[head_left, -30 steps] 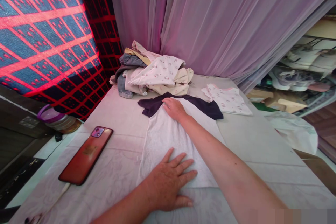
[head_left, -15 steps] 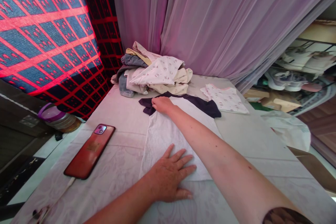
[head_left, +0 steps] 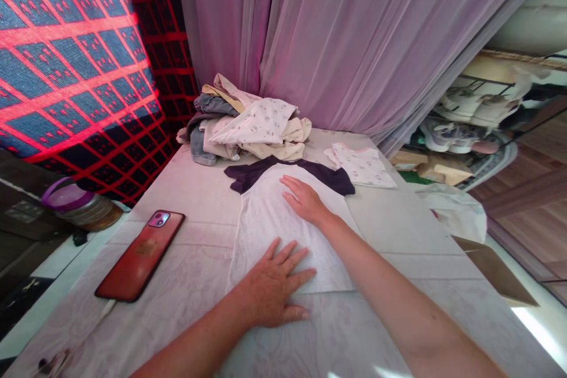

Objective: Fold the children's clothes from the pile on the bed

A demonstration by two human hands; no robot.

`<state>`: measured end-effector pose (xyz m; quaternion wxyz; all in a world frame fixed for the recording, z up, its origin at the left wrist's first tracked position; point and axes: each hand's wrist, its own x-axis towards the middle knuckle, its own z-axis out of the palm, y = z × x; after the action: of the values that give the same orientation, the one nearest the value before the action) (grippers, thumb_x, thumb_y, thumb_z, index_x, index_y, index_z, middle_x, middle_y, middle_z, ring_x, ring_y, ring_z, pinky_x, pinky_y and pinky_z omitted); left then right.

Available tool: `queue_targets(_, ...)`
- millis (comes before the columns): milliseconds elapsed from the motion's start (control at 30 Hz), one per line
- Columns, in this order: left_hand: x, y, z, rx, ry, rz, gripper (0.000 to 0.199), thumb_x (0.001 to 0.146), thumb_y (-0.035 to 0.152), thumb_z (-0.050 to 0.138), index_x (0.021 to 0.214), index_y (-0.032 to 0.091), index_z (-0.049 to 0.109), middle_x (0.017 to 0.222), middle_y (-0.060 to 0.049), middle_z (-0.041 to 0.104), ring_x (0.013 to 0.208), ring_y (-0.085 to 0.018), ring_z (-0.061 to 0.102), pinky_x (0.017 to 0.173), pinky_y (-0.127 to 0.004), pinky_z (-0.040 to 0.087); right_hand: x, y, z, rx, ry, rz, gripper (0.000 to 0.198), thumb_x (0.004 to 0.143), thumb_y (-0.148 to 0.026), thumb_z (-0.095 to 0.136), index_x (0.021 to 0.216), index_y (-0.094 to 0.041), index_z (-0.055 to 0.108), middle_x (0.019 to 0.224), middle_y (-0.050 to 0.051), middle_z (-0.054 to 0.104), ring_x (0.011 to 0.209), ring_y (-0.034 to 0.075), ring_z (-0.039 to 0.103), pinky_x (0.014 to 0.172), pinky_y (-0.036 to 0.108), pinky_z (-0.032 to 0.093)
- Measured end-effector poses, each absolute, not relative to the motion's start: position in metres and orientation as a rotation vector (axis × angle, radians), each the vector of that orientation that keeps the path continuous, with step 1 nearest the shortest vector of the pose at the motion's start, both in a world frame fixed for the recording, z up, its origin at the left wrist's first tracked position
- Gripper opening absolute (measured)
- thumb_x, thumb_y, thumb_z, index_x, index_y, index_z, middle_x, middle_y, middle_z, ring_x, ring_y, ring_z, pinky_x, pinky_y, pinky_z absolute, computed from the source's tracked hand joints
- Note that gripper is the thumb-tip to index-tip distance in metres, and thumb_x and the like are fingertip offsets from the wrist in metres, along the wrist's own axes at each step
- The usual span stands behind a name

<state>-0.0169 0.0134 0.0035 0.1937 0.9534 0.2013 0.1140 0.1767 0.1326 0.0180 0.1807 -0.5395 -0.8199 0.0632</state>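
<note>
Raglan T-shirt (head_left: 261, 212) lies flat, long axis running away from you; your left hand (head_left: 272, 290) splayed near hem (head_left: 330, 290), right hand (head_left: 305, 201) nearer collar (head_left: 287, 160), fingers extended, neither gripping.

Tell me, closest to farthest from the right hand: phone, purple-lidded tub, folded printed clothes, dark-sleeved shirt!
Right hand, head view:
1. Dark-sleeved shirt: right under it
2. Folded printed clothes: beyond, to the right
3. Phone: to the left
4. Purple-lidded tub: farthest left
</note>
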Motion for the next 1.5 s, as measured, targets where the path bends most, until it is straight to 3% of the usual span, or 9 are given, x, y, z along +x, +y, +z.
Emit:
queue_targets(167, -0.016, 0.016, 0.005, 2.739, 0.569, 0.248, 0.069, 0.086, 0.069, 0.041, 0.144, 0.031, 0.039, 0.154, -0.01, 0.033, 0.142, -0.035, 0.025, 0.114, -0.059, 0.011, 0.249, 0.061, -0.002, -2.048, -2.182, 0.114, 0.048, 0.096, -0.037, 0.033, 0.14, -0.021, 0.045, 0.151, 0.009, 0.037, 0.14, 0.024, 0.031, 0.114, 0.051, 0.021)
queue_targets(300, -0.014, 0.019, 0.011, 2.746, 0.601, 0.163, 0.065, 0.088, 0.067, 0.04, 0.143, 0.033, 0.039, 0.155, -0.009, 0.031, 0.143, -0.034, 0.024, 0.113, -0.06, 0.014, 0.281, 0.036, 0.006, -2.046, -1.965, 0.067, 0.045, 0.095, -0.031, 0.033, 0.135, -0.021, 0.052, 0.139, 0.009, 0.053, 0.128, 0.021, 0.047, 0.107, 0.04, 0.035)
queue_targets(400, -0.01, 0.019, 0.017, 2.723, 0.662, 0.083, 0.059, 0.091, 0.063, 0.035, 0.141, 0.032, 0.043, 0.154, -0.008, 0.033, 0.143, -0.032, 0.024, 0.113, -0.06, 0.016, 0.295, 0.015, 0.016, -2.195, -1.683, 0.111, 0.038, 0.092, -0.032, 0.04, 0.123, -0.022, 0.06, 0.117, 0.007, 0.068, 0.105, 0.02, 0.062, 0.091, 0.032, 0.045)
queue_targets(500, 0.004, 0.014, 0.021, 2.706, 0.776, 0.067, 0.053, 0.094, 0.058, 0.034, 0.137, 0.03, 0.048, 0.152, -0.008, 0.036, 0.142, -0.031, 0.027, 0.112, -0.06, 0.017, 0.302, -0.009, 0.024, -2.39, -1.489, 0.288, 0.029, 0.089, -0.041, 0.049, 0.107, -0.026, 0.066, 0.096, 0.002, 0.073, 0.088, 0.018, 0.066, 0.074, 0.027, 0.046)
queue_targets(633, 0.04, 0.007, 0.023, 2.729, 0.754, 0.085, 0.051, 0.096, 0.052, 0.034, 0.139, 0.027, 0.046, 0.152, -0.008, 0.038, 0.142, -0.029, 0.027, 0.114, -0.059, 0.016, 0.304, -0.023, 0.03, -2.383, -1.617, 0.34, 0.021, 0.086, -0.043, 0.056, 0.093, -0.027, 0.069, 0.087, 0.0, 0.073, 0.08, 0.016, 0.066, 0.067, 0.025, 0.041)
queue_targets(1067, 0.082, 0.024, 0.014, 2.751, 0.914, -0.003, 0.046, 0.098, 0.045, 0.032, 0.143, 0.034, 0.04, 0.156, -0.003, 0.029, 0.144, -0.027, 0.023, 0.114, -0.059, 0.015, 0.307, -0.006, 0.036, -2.376, -1.727, 0.178, 0.025, 0.092, -0.039, 0.046, 0.096, -0.026, 0.067, 0.092, 0.003, 0.073, 0.082, 0.018, 0.066, 0.067, 0.026, 0.04)
queue_targets(1300, 0.091, 0.036, 0.019, 2.694, 0.922, 0.019, 0.045, 0.095, 0.039, 0.045, 0.139, 0.034, 0.045, 0.155, -0.007, 0.031, 0.143, -0.03, 0.025, 0.112, -0.061, 0.017, 0.307, 0.049, 0.05, -2.194, -1.916, 0.132, 0.028, 0.092, -0.028, 0.042, 0.099, -0.028, 0.069, 0.107, 0.002, 0.07, 0.093, 0.017, 0.063, 0.076, 0.025, 0.042)
queue_targets(1400, 0.093, 0.038, 0.021, 2.678, 0.933, 0.154, 0.041, 0.091, 0.032, 0.052, 0.132, 0.03, 0.053, 0.149, -0.009, 0.041, 0.138, -0.03, 0.034, 0.112, -0.059, 0.021, 0.306, 0.076, 0.048, -2.148, -1.96, 0.119, 0.029, 0.092, -0.027, 0.043, 0.107, -0.029, 0.067, 0.111, 0.002, 0.068, 0.098, 0.017, 0.062, 0.081, 0.026, 0.043)
queue_targets(1500, 0.091, 0.032, 0.021, 2.645, 0.846, 0.386, 0.025, 0.088, 0.027, 0.057, 0.111, 0.024, 0.065, 0.122, -0.008, 0.063, 0.114, -0.024, 0.055, 0.105, -0.048, 0.034, 0.305, 0.103, 0.045, -2.124, -1.956, 0.107, 0.033, 0.092, -0.025, 0.042, 0.117, -0.03, 0.063, 0.117, 0.002, 0.065, 0.104, 0.017, 0.061, 0.085, 0.026, 0.043)
